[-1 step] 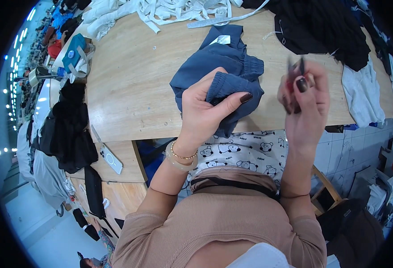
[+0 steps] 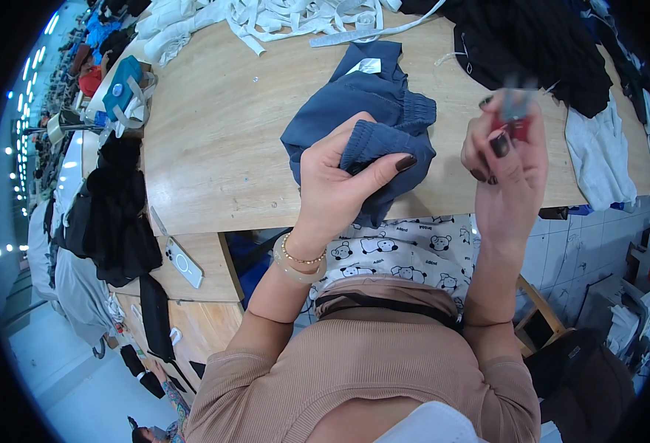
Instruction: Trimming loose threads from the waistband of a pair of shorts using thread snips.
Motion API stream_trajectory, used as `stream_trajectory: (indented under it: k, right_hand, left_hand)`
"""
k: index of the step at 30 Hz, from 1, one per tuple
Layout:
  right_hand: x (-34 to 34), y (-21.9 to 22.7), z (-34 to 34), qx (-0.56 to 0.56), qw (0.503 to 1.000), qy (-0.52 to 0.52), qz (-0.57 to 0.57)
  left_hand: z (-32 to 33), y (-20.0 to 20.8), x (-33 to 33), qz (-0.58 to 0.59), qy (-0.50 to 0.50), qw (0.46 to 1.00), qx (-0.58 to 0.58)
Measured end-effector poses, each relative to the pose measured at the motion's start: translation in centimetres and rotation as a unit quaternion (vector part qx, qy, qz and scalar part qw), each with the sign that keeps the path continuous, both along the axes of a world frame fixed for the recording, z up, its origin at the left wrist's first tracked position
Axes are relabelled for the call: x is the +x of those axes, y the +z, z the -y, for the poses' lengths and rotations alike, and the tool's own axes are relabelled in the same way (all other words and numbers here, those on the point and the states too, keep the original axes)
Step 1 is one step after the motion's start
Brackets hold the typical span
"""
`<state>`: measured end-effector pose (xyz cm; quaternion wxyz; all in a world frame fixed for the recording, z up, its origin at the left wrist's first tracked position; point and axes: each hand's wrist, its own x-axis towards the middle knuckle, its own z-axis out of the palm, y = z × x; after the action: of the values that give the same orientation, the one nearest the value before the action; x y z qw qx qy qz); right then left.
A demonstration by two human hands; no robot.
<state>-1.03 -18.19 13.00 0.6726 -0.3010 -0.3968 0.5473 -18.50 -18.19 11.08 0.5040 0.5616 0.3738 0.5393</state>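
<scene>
My left hand [image 2: 334, 177] is closed on a blue garment [image 2: 354, 96], thumb laid across a gathered elastic cuff folded over the fingers. The garment lies bunched on the table, its far end flat with a white label [image 2: 366, 66] showing. A second gathered edge [image 2: 419, 110] sits just beyond the held cuff. Raised to the right of the garment and apart from it, my right hand [image 2: 508, 159] is closed round small red-handled thread snips [image 2: 519, 129]. Their metal blades point away from me and are smeared by motion.
White strips [image 2: 288, 22] of fabric heap along the far edge of the wooden table [image 2: 214, 133]. Black cloth [image 2: 532, 52] and a pale grey piece [image 2: 602, 155] lie at the right. On the left are dark garments [image 2: 122, 207], a phone [image 2: 184, 263] and a teal item [image 2: 123, 83].
The snips in my right hand have swung slightly up and to the right, and the fingers have shifted. My left hand and the blue garment have stayed put.
</scene>
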Motion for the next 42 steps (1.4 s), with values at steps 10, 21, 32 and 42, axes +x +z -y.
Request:
stream_trajectory:
  k: [10,21,32,42]
  right_hand:
    - [-0.1,-0.7,0.2,-0.079,0.967,0.095,0.224]
    - [-0.5,-0.7,0.2,-0.111,0.958,0.097,0.248]
    - [-0.5,2.6,2.4,0.014,0.912,-0.020,0.409]
    - [-0.3,2.4,2.4,-0.005,0.899,-0.024,0.437]
  left_hand:
    - [-0.5,-0.8,-1.1,-0.042,-0.036,0.998,0.029]
    - [-0.1,-1.3,-1.2,-0.001,-0.022,0.998,0.056]
    - [0.0,-0.3,-1.0,-0.038,0.007,0.998,0.054]
    - [-0.1,-0.4,-0.9,-0.044,0.007,0.996,0.078]
